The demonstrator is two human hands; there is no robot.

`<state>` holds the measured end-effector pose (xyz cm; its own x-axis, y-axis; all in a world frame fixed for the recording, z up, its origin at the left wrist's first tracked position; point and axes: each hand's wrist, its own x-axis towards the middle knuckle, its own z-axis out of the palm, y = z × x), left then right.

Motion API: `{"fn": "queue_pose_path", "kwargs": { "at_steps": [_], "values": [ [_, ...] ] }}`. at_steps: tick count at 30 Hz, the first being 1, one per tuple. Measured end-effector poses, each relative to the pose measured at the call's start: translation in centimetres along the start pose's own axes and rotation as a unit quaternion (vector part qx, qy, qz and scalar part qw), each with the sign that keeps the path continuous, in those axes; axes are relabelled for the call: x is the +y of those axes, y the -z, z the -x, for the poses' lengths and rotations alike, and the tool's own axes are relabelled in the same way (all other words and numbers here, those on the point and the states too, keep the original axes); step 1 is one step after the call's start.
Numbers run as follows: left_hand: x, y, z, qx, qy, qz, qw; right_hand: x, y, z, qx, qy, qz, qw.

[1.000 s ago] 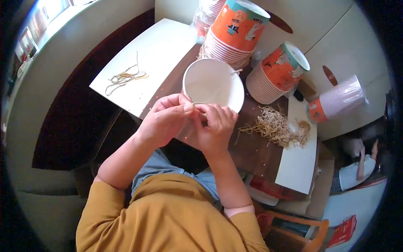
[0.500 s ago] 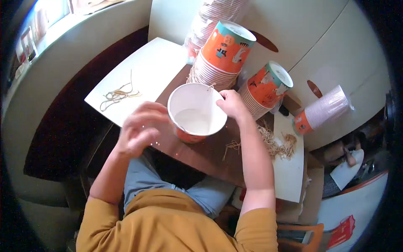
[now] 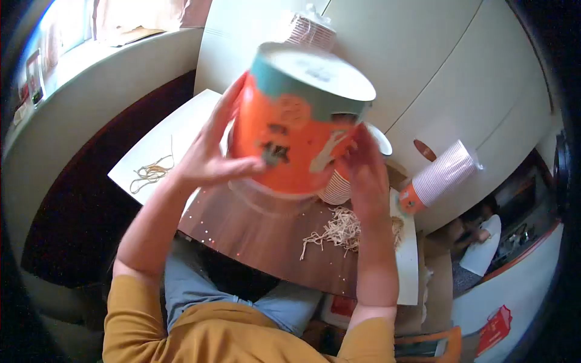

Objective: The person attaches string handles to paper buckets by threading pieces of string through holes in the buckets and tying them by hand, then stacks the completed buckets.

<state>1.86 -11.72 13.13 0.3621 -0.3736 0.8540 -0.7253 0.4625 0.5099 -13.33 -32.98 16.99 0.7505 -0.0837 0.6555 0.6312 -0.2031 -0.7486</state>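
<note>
A large orange and teal paper bucket (image 3: 287,136) is upside down in front of me, raised near the camera and a little tilted, its white base upward. My left hand (image 3: 215,154) grips its left side, thumb laid across the printed front and fingers round the back. On the other side my right hand (image 3: 366,166) presses against the wall, partly blurred. The bucket's lower rim is smeared by motion. Behind and below it, part of a stack of similar buckets (image 3: 334,189) shows. Most of what stands behind the held bucket is hidden.
A pile of thin twine (image 3: 342,230) lies on the brown tabletop (image 3: 260,236), with small white specks along the front edge. Looser cords (image 3: 151,174) rest on the white left side. A wrapped bucket stack (image 3: 445,172) leans at the right. Another person (image 3: 481,242) is in the background.
The bucket, earlier mouth up with its white inside showing, is now turned over and lifted. My left hand has moved from beside it onto its wall. The view has shifted slightly.
</note>
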Motion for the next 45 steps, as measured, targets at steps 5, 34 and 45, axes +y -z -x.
{"fn": "queue_pose_path", "kwargs": {
  "at_steps": [5, 34, 45],
  "values": [
    [-4.9, -0.8, -9.0, -0.007, -0.04, -0.105, 0.994, -0.5, 2.5, -8.8, 0.015, 0.007, 0.145, 0.989],
    [11.1, -13.2, -1.5, -0.326, -0.166, 0.168, 0.915, 8.5, 18.1, -1.7, -0.008, -0.089, 0.739, 0.668],
    [15.7, -18.1, 3.4, 0.105, -0.25, -0.005, 0.962, 4.9, 21.3, -7.2, 0.041, -0.122, 0.672, 0.73]
  ]
}}
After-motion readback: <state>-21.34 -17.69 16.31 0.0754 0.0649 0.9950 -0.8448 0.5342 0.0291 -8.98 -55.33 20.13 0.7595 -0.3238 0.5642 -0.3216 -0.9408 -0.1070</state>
